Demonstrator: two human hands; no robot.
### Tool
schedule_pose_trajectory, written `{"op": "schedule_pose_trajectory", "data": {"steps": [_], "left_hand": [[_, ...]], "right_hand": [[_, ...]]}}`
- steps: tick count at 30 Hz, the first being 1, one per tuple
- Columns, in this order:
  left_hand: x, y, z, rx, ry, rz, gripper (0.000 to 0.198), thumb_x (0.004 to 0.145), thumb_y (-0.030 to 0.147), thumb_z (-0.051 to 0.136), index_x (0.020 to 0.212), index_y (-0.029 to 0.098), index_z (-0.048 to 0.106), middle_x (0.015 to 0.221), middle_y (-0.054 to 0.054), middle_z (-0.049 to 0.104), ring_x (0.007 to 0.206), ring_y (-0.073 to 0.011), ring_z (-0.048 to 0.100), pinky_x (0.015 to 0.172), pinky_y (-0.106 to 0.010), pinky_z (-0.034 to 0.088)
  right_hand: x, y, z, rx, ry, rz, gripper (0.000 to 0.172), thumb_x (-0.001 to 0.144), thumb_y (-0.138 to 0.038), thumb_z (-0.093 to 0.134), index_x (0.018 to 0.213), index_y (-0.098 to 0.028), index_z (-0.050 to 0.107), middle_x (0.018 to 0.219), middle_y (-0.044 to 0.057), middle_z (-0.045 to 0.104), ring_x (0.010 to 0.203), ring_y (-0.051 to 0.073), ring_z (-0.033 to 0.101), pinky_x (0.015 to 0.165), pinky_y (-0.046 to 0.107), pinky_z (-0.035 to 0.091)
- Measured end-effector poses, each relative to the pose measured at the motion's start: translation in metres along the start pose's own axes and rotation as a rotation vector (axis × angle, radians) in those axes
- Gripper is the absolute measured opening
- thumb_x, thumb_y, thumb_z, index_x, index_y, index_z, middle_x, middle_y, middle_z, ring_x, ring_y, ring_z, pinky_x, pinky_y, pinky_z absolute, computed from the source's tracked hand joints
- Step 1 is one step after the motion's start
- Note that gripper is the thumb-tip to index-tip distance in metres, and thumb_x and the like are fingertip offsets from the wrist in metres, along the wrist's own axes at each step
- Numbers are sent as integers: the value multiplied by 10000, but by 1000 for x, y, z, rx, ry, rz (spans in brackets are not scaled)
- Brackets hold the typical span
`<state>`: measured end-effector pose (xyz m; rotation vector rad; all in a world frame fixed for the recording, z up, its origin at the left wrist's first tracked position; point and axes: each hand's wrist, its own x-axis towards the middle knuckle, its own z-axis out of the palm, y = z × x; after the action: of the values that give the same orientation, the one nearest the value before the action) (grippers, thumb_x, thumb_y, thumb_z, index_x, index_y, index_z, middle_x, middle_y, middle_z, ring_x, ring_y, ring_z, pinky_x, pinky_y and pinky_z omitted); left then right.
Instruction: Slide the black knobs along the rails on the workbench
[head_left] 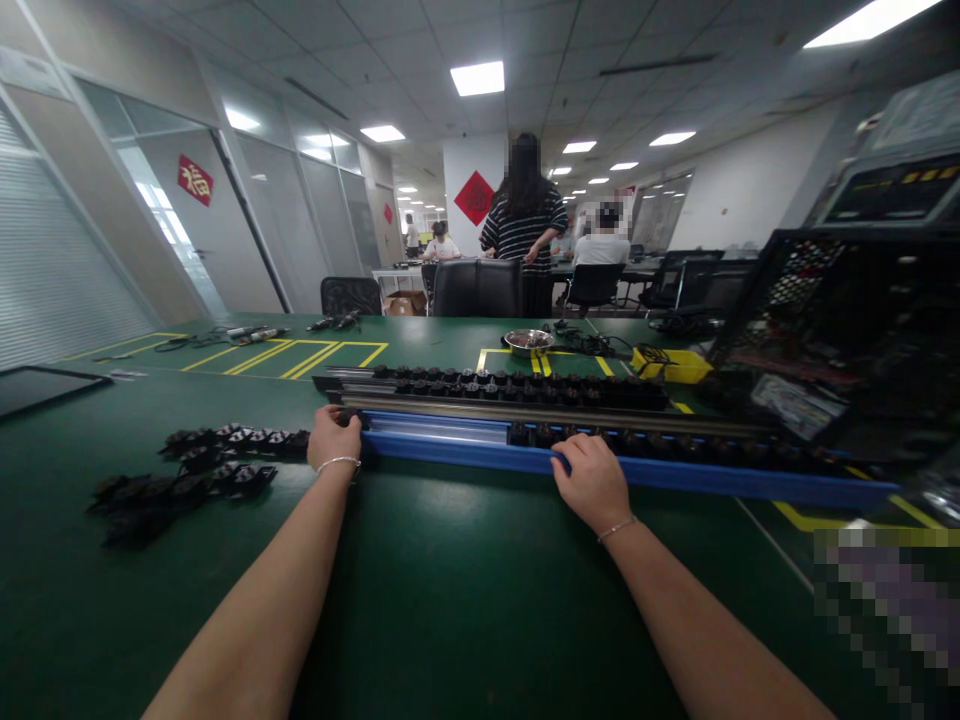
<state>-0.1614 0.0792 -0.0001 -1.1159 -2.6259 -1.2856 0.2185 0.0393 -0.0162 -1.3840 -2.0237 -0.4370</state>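
A long blue channel-shaped rail point(457, 453) lies across the table before me. Black blocky parts point(652, 443) sit in a row in its right portion, while a stretch of the channel left of them shows bare inside. At the rail's left end, my left hand point(332, 440) is closed around a small black part point(352, 416), mostly covered by the fingers. My right hand point(592, 482) grips the rail's front wall near the middle, fingers curled over the top edge. Loose rows of similar black parts point(247, 438) lie on the table left of my left hand.
Behind the blue rail stand dark rails point(480, 392) carrying more black parts. Farther back are a metal bowl point(529, 342) and a yellow tray point(671, 365). A black perforated casing point(862, 320) rises at the right. A person in a striped top point(525, 225) stands beyond the green table point(450, 600).
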Motion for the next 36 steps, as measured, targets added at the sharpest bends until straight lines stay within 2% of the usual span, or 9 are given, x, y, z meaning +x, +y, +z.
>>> {"op": "schedule_pose_trajectory", "data": {"steps": [8,14,18,22,25,31,34,36], "left_hand": [[9,-10,-12,72,4,-44,428,751,428,556,1135,251,492,1142,-89,642,1030,-298,601,844,-438,470],[15,-17,-35,84,32,9,484,738,448,560,1168,244,474,1142,-88,639,1049,-310,588,865,-449,459],[16,-31,-59,131,-60,35,524,735,440,555,1199,223,443,1169,-103,623,1049,-319,588,867,-458,457],[16,-55,-74,244,-168,93,524,713,436,581,1168,205,464,1150,-127,629,1063,-315,584,864,-429,458],[17,-72,-77,327,-227,134,499,713,412,591,1148,203,466,1162,-113,627,1070,-284,584,873,-379,448],[22,-86,-79,534,-300,49,433,746,401,588,1126,238,460,1172,-20,624,1062,-216,570,834,-296,433],[23,-89,-81,637,-269,74,404,761,473,553,1102,264,497,1102,-12,647,1041,-249,561,812,-332,446],[21,-88,-82,663,-206,110,412,748,482,558,1087,249,529,1118,-50,634,1059,-292,538,819,-371,450]], "right_hand": [[0,0,1,11,2,0,158,810,-226,510,838,-176,657,848,75,610,844,205,472,731,326,370],[-1,0,1,14,9,1,158,801,-219,514,848,-175,658,850,77,611,853,207,480,737,333,380],[-1,0,0,20,11,-4,159,801,-217,510,844,-175,658,853,79,611,853,210,484,736,338,382],[-1,0,1,26,21,-8,156,794,-215,513,839,-183,658,847,81,609,852,216,484,741,347,381],[-1,0,1,19,13,-5,158,799,-217,512,841,-175,658,848,82,609,851,213,482,737,342,379],[-1,0,1,5,-5,-7,154,803,-220,515,849,-170,653,864,82,609,868,211,478,743,335,372],[-1,0,1,8,4,-12,165,816,-223,500,853,-172,652,863,83,607,862,210,476,742,333,370],[-1,0,1,8,8,-15,171,822,-226,492,851,-175,652,860,84,607,861,210,476,742,333,371]]}}
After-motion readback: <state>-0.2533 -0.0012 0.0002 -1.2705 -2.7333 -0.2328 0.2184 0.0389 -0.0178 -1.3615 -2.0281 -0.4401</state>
